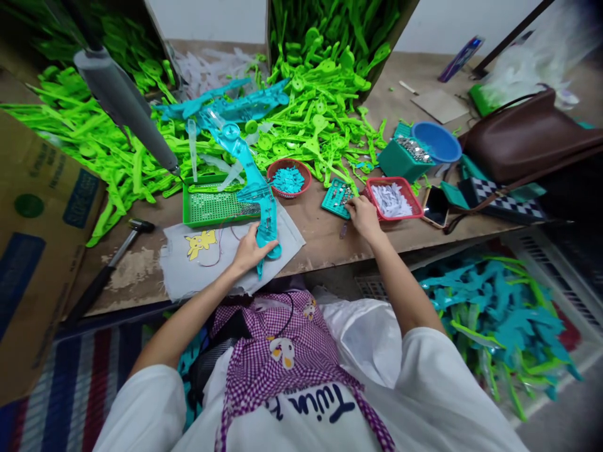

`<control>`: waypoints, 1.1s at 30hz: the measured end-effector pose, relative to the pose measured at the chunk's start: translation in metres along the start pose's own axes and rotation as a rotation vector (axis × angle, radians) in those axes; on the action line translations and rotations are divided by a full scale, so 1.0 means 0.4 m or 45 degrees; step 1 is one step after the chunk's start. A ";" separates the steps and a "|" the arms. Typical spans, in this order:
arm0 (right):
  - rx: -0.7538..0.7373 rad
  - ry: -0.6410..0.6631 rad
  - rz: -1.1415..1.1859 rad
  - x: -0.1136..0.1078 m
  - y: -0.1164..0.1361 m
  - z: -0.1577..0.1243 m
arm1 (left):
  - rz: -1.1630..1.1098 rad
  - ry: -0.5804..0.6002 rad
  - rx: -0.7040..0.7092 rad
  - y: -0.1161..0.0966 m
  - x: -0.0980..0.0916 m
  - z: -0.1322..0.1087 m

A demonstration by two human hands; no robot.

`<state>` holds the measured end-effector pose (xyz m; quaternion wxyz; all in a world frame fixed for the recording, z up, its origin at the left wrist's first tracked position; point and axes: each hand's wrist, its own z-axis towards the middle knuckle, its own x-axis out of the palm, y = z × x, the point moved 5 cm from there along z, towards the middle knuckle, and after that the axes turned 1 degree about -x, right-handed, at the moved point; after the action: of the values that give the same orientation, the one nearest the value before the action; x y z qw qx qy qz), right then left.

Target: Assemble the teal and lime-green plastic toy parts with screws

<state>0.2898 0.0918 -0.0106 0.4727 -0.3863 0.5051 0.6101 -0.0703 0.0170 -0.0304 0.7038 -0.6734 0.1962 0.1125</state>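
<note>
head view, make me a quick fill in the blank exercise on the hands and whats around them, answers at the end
1. Near the left hand, which holds a blue plastic piece, a grey cloth bears a cartoon figure coloured ____.
2. The right hand is at a teal tray, beside a ____ basket of white pieces.
3. The tool beside the carton is a ____.

Missing words: yellow; red; hammer.

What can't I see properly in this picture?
All in the head view:
Whatever the right hand may pinch at the small green-blue tray: its own fingers hide that.
Part of the blue plastic piece: the left hand covers it.
The rest of the cardboard box: cut off by the left edge.
Some words on the shirt: covered by the apron.
</note>
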 end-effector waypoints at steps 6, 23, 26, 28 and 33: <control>0.056 -0.132 0.192 -0.046 0.007 0.003 | -0.004 -0.036 0.006 -0.005 -0.003 0.001; -0.168 -0.200 1.043 0.070 0.550 -0.145 | 0.011 -0.098 0.020 -0.012 -0.004 -0.001; -0.206 -0.112 1.032 0.071 0.565 -0.131 | 0.001 -0.104 -0.003 -0.010 -0.006 -0.001; -0.207 -0.069 1.048 0.068 0.566 -0.121 | 0.001 -0.103 -0.017 -0.009 -0.007 -0.001; -0.051 0.004 1.265 0.073 0.529 -0.107 | -0.017 -0.120 -0.025 -0.008 -0.009 -0.005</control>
<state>0.0774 0.0460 0.0066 0.1166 -0.1088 0.6170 0.7706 -0.0723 0.0152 -0.0260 0.7065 -0.6754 0.1570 0.1413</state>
